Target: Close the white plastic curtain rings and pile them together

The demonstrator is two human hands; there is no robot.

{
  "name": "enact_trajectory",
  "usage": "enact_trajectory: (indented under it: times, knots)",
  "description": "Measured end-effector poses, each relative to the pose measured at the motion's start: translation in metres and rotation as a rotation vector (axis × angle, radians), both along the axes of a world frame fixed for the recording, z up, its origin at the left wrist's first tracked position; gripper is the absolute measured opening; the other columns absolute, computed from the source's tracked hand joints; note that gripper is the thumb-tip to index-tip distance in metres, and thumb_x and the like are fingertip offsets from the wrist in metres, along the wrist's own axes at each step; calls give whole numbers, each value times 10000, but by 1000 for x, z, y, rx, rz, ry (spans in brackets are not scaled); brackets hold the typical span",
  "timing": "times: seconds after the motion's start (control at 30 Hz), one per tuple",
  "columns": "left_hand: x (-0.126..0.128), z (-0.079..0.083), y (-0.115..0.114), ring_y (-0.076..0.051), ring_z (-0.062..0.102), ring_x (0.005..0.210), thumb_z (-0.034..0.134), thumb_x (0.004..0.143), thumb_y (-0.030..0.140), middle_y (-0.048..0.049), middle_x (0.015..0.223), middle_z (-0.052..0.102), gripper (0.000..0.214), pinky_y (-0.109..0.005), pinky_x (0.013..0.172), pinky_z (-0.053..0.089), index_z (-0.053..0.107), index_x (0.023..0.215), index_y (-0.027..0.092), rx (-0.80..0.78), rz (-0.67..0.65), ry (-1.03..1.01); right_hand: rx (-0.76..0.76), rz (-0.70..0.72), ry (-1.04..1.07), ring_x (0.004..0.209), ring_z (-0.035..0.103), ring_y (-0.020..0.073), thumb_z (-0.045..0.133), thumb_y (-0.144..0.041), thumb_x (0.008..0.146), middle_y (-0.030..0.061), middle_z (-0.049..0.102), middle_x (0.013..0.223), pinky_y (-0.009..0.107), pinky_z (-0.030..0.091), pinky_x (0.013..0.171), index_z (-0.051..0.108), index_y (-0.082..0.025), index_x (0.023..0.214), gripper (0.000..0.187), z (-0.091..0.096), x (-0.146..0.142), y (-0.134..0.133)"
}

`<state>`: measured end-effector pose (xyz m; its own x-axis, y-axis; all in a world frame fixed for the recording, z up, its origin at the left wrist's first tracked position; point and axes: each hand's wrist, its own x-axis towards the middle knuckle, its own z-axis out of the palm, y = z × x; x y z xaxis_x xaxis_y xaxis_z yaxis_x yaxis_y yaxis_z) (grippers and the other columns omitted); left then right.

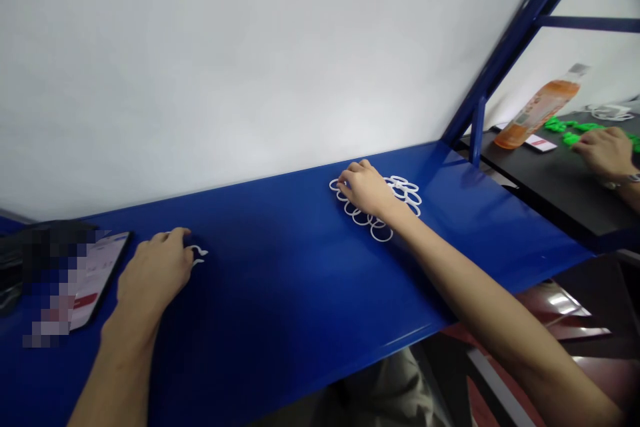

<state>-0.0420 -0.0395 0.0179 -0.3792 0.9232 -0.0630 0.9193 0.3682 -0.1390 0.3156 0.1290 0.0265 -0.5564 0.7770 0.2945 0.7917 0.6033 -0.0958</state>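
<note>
My left hand [157,267] is closed at the left of the blue table, its thumb and fingers around a thin white open ring [199,251] whose two loose ends stick out to the right. Most of that ring is hidden by the hand. Farther right, my right hand [365,188] reaches over a group of overlapping white plastic rings [382,233] lying flat. Its curled thumb and index finger pinch at a ring [333,184] on the group's left edge. The palm covers several rings in the middle.
The blue table [280,280] meets a white wall [250,80]. A phone [103,273] and a dark item [50,240] lie left. Beyond the blue frame [479,127], another person's hand [607,153] is at green pieces [570,139] on a black table, beside an orange drink bottle [543,110].
</note>
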Motion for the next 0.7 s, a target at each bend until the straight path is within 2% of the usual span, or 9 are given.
enact_trajectory:
  times: [0.13,0.23,0.33,0.43,0.53,0.6,0.7]
  knots:
    - [2,1,1,-368,618,1097,252,980,315,-200,1205,648,473,-462,887,485,571,1269,119,40,16,-46,-140,-19,-136,1054,546,340,628,-340,936,188,698,1036,461,454,890,771,-116,916,267,6,-23,27]
    - [3,1,2,-364,624,1081,260,981,317,-189,1198,658,459,-460,886,478,600,1227,130,49,24,-63,-175,1,-177,1002,581,327,665,-256,884,199,718,979,461,452,898,772,-93,845,199,8,-35,36]
    - [4,3,3,-352,628,1080,307,967,315,-184,1189,665,425,-447,880,476,605,1213,136,47,25,-74,-173,32,-169,928,610,293,607,-161,885,187,736,919,450,448,906,769,-86,827,188,16,-36,36]
    - [7,6,2,-366,617,1091,297,970,313,-184,1191,670,423,-460,858,471,607,1203,143,22,19,-69,-178,47,-130,912,622,267,549,-195,938,149,741,904,405,474,828,758,-109,910,228,32,-18,31]
    - [11,10,1,-394,602,1081,276,979,325,-175,1179,681,434,-479,829,463,604,1204,152,43,11,-13,-185,130,-56,868,627,223,567,-264,958,99,729,927,357,477,758,728,-152,960,196,44,15,21]
    - [14,11,0,-401,592,1072,295,977,338,-173,1160,687,431,-480,828,460,597,1217,145,94,5,32,-151,188,-44,884,617,222,568,-281,961,90,715,952,354,473,759,713,-168,956,184,46,39,12]
    - [19,10,2,-392,586,1056,337,970,346,-163,1131,698,417,-470,835,456,593,1225,138,155,-25,23,-99,217,-95,915,589,243,537,-285,974,102,692,954,369,471,770,694,-168,953,197,39,70,-3]
